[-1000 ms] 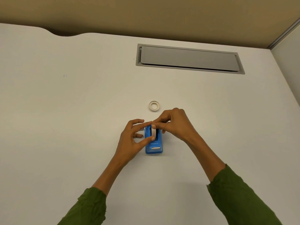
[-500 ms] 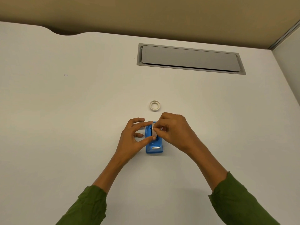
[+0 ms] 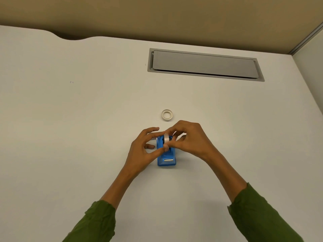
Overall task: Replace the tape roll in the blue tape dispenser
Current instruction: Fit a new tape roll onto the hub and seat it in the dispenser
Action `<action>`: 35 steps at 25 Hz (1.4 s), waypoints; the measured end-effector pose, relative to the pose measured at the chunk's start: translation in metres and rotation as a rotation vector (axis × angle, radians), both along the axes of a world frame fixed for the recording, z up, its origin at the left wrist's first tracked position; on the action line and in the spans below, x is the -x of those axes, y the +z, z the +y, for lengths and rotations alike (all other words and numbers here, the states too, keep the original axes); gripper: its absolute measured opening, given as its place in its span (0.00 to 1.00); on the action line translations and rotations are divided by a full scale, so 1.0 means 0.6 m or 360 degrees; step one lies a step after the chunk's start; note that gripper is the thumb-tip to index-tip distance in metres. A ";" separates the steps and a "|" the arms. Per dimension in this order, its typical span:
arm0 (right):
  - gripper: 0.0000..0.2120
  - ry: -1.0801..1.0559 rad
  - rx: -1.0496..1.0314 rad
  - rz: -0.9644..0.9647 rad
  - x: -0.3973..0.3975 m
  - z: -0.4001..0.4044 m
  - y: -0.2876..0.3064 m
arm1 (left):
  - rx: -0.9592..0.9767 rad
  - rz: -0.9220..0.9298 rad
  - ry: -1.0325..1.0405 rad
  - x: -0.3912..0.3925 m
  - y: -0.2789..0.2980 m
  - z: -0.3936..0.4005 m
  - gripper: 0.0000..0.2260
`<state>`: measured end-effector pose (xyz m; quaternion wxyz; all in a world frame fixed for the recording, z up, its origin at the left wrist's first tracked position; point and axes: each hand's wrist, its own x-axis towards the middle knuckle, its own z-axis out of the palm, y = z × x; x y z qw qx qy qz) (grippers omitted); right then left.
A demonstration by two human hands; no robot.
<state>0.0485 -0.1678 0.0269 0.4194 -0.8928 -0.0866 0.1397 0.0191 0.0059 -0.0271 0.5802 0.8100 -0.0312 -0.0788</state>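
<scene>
The blue tape dispenser (image 3: 166, 159) stands on the white desk (image 3: 87, 137), its metal cutter facing me. A whitish tape roll (image 3: 166, 138) stands on edge in the dispenser's well. My right hand (image 3: 190, 139) pinches the roll from the right with thumb and fingers. My left hand (image 3: 142, 151) is at the dispenser's left side, thumb tip against the roll's lower front, forefinger reaching its top. A second, thin ring-shaped roll (image 3: 167, 115) lies flat on the desk just beyond the hands.
A grey recessed cable hatch (image 3: 204, 64) is set into the desk at the back. A tan partition wall (image 3: 157, 18) runs behind the desk, and a side panel (image 3: 311, 70) stands at the right. Green sleeves cover both forearms.
My right hand has shifted slightly on the roll, fingers now spread around its right side. The roll shows more clearly above the dispenser. The left hand has barely moved.
</scene>
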 end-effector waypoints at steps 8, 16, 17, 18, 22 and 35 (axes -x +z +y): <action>0.06 -0.0014 -0.0044 0.0240 -0.032 0.006 0.010 | 0.0036 0.0035 -0.0032 -0.003 0.000 -0.001 0.19; 0.03 0.0123 0.0141 0.0153 -0.030 0.007 0.008 | 0.0031 0.0035 -0.0046 -0.005 -0.004 0.000 0.20; 0.04 0.0144 0.0166 0.0123 -0.029 0.006 0.008 | 0.0032 0.0032 -0.0049 -0.006 -0.005 0.001 0.20; 0.04 0.0157 0.0177 0.0098 -0.029 0.005 0.007 | 0.0031 0.0030 -0.0051 -0.006 -0.005 0.001 0.20; 0.03 0.0126 0.0134 0.0066 -0.031 0.007 0.003 | 0.0048 0.0042 -0.0026 -0.006 -0.005 -0.001 0.19; 0.04 -0.0062 -0.0152 -0.0004 0.001 0.000 -0.010 | 0.0052 0.0022 -0.0062 -0.005 -0.002 0.001 0.19</action>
